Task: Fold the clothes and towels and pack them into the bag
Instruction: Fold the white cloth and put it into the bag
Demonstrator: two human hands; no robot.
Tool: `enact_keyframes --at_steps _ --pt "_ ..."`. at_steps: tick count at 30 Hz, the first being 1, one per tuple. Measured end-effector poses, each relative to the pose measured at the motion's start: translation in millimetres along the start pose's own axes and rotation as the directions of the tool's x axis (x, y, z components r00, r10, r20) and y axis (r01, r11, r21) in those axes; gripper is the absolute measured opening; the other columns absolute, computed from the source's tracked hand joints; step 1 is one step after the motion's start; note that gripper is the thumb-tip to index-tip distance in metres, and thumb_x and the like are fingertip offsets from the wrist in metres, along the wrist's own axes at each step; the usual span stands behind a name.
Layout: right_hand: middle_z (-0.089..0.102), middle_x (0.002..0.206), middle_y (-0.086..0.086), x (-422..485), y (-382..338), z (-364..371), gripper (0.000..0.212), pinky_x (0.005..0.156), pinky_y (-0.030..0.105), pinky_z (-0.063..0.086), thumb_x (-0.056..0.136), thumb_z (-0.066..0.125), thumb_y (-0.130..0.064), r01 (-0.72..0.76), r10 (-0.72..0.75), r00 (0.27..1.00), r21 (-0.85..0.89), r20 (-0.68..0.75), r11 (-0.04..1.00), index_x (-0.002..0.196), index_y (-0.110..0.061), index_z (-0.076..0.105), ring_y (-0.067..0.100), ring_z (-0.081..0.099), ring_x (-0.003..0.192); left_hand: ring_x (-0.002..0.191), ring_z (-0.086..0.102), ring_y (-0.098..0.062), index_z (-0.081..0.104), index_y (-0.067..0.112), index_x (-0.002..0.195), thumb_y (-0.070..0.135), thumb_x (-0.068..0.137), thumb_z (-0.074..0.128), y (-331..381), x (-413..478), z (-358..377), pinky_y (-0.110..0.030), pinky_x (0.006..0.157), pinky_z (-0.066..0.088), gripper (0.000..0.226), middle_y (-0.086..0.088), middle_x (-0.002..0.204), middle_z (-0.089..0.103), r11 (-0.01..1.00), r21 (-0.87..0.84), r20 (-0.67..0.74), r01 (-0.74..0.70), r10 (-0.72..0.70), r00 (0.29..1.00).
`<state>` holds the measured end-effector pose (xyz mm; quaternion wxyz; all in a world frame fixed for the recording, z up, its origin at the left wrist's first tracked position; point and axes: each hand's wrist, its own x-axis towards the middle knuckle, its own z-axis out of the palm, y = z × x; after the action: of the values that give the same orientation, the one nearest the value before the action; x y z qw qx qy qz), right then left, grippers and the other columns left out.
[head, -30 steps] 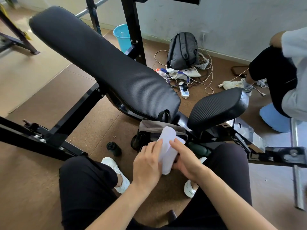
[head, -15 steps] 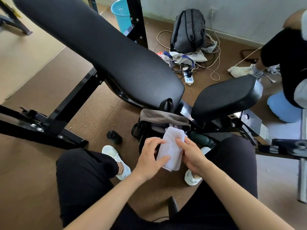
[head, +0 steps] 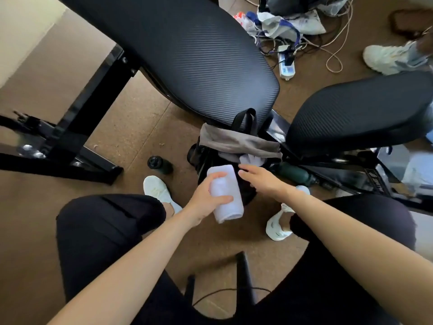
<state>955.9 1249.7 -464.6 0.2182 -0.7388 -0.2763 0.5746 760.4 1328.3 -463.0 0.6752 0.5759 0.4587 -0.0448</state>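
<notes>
The right hand (head: 262,181) has let go and now reaches open toward the bag (head: 234,146), leaving the left hand (head: 206,198) alone gripping the rolled towel (head: 226,193) just above it, ready for packing.

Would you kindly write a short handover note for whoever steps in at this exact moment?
Left hand: gripping the rolled white towel, held just above the bag.
Right hand: open, empty, reaching toward the bag's opening.
Bag: on the floor between the feet, against the bench, open; a grey garment is draped over its rim and white cloth shows inside.
Done: towel rolled.
Left: put it in the bag and tuck in the grey garment.
</notes>
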Motion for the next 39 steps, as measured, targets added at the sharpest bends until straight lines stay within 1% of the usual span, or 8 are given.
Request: enact_keyframes --at_steps 4,11,16,22,25,28,34,39 --pt "0.024 0.167 0.002 43 -4 -28 0.068 0.12 0.031 0.02 0.104 0.052 -0.037 0.027 -0.03 1.0 -0.25 -0.006 0.968 0.162 -0.019 0.022 0.021 0.022 0.154 0.117 0.049 -0.014 0.046 0.04 0.14 0.023 0.088 0.079 -13 30 0 -0.033 0.089 0.051 0.064 0.006 0.137 0.041 0.994 -0.033 -0.113 0.104 -0.107 0.988" --pt "0.04 0.145 0.014 100 -12 -79 0.074 0.11 0.039 0.04 0.092 0.051 0.004 0.154 -0.207 0.974 -0.401 -0.091 0.903 0.159 -0.016 0.029 0.028 0.047 0.13 0.136 0.04 -0.027 0.041 0.04 0.15 0.029 0.09 0.078 -25 91 2 -0.045 0.104 0.048 0.072 0.0 0.152 0.036 0.98 -0.088 -0.167 0.178 -0.191 0.967" --pt "0.035 0.122 0.007 120 -7 -95 0.076 0.112 0.043 0.038 0.091 0.048 0.006 0.177 -0.229 0.972 -0.453 -0.061 0.874 0.159 -0.024 0.029 0.029 0.046 0.123 0.14 0.039 -0.026 0.038 0.042 0.152 0.03 0.087 0.08 -26 146 23 -0.046 0.109 0.045 0.078 -0.001 0.156 0.036 0.981 -0.131 -0.243 0.144 -0.173 0.955" --pt "0.033 0.118 0.002 131 -4 -105 0.078 0.108 0.033 0.038 0.092 0.049 0.006 0.218 -0.253 0.967 -0.445 -0.02 0.869 0.16 -0.027 0.028 0.017 0.04 0.115 0.132 0.05 -0.015 0.037 0.037 0.152 0.04 0.077 0.087 -33 206 64 -0.031 0.105 0.05 0.09 -0.002 0.15 0.044 0.978 -0.198 -0.431 -0.073 -0.019 0.902" --pt "0.033 0.118 0.002 133 -2 -104 0.079 0.104 0.029 0.038 0.092 0.048 0.007 0.237 -0.271 0.963 -0.433 -0.016 0.869 0.159 -0.029 0.029 0.017 0.042 0.113 0.12 0.053 -0.023 0.027 0.033 0.157 0.041 0.079 0.085 -36 241 75 -0.035 0.101 0.051 0.097 -0.01 0.147 0.036 0.988 -0.106 -0.529 0.112 -0.151 0.835" --pt "0.032 0.116 0.0 134 -2 -105 0.082 0.103 0.029 0.039 0.091 0.047 0.01 0.243 -0.269 0.963 -0.436 0.002 0.866 0.16 -0.029 0.027 0.014 0.04 0.112 0.132 0.05 -0.035 0.016 0.023 0.16 0.051 0.087 0.074 -40 266 61 -0.04 0.103 0.048 0.097 -0.015 0.155 0.029 0.905 0.067 -0.504 0.42 -0.333 0.797" --pt "0.035 0.115 0.0 136 -2 -105 0.081 0.102 0.035 0.043 0.09 0.042 0.012 0.226 -0.247 0.969 -0.424 0.006 0.877 0.159 -0.03 0.028 0.015 0.044 0.105 0.131 0.054 -0.039 0.047 0.013 0.145 0.048 0.091 0.066 -33 291 38 -0.045 0.103 0.046 0.067 -0.017 0.144 0.054 0.892 0.211 -0.381 0.4 -0.302 0.874" --pt "0.037 0.115 0.003 131 -4 -103 0.077 0.094 0.03 0.043 0.093 0.043 0.009 0.217 -0.248 0.968 -0.396 -0.029 0.892 0.158 -0.03 0.03 0.016 0.047 0.097 0.106 0.064 -0.036 0.005 0.037 0.16 0.077 0.093 0.035 -51 265 33 -0.041 0.076 0.043 0.084 -0.007 0.133 0.057 0.792 0.481 -0.339 0.377 -0.228 0.913"
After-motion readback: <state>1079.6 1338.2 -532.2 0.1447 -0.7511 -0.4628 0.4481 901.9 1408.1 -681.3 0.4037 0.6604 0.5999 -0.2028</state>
